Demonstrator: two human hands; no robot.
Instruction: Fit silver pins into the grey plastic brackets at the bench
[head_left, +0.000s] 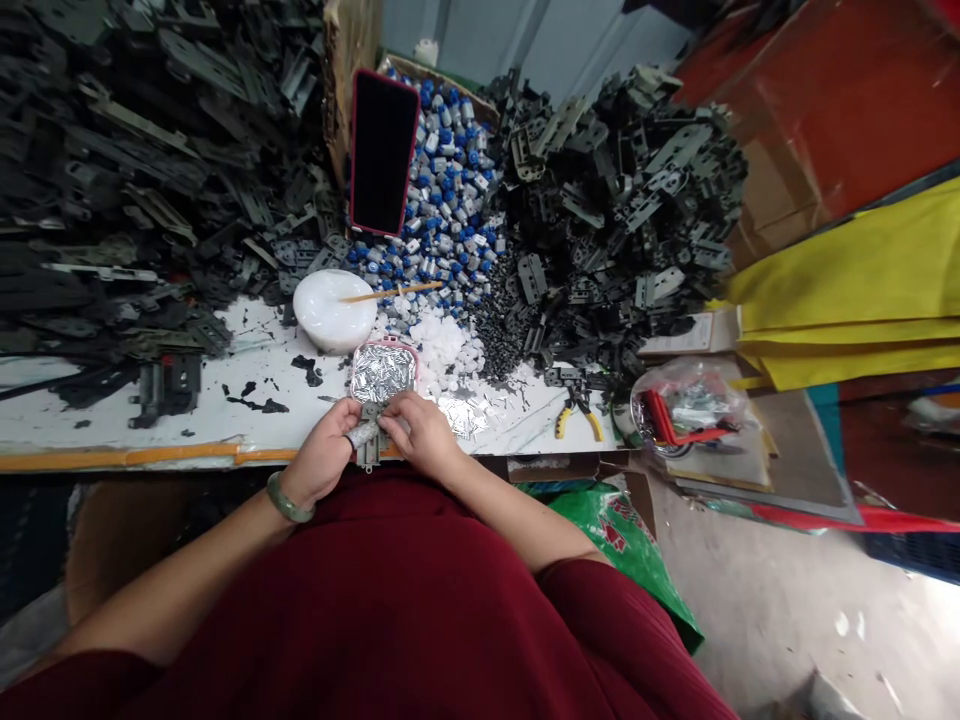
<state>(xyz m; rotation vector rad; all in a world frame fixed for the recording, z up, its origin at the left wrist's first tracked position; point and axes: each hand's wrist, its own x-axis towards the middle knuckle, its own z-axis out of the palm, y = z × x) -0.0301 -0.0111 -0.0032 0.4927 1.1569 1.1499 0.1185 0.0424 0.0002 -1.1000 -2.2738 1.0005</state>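
Note:
Near the table's front edge, my left hand (324, 452) grips a grey-green plastic bracket (369, 455), its thumb and fingers closed around the left side. My right hand (420, 432) pinches at the top right of the same bracket; whether a small pin sits between those fingertips is too small to tell. Just beyond both hands stands a pink-rimmed tray (416, 352) heaped with small metal pins (384, 372). More loose metal pins (466, 415) lie to its right, beside a pile of small white plastic pieces (442, 342).
A white bowl (326, 312) with a wooden stick (394, 292) stands behind the tray. Blue-and-grey parts (450, 190) fill the back, with a phone (384, 150) propped among them. Dark bracket piles (187, 150) flank both sides. Yellow-handled pliers (579, 415) lie right, near a plastic bag (694, 400).

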